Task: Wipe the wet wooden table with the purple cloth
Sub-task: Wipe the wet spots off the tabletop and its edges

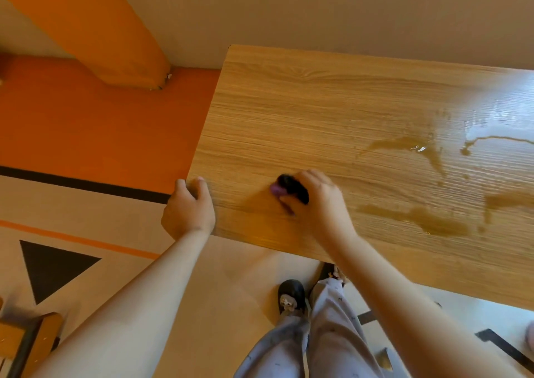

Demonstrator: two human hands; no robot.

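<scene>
Wooden tabletop (332, 111) wet at right — puddles (427, 218) well apart from the cloth. Left hand (189, 208) curled over the near-left corner, gripping the edge. Right hand (318, 201) closed on the bunched purple cloth (278, 189), pressing it down. Risk — so small a wad likely smearing water, pushing it off the edge.

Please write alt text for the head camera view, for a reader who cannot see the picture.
Seen from above, a person's right hand presses a bunched purple cloth onto a wooden table, while the left hand grips the table's near left corner. Puddles of water lie on the table to the right of the cloth.
</scene>
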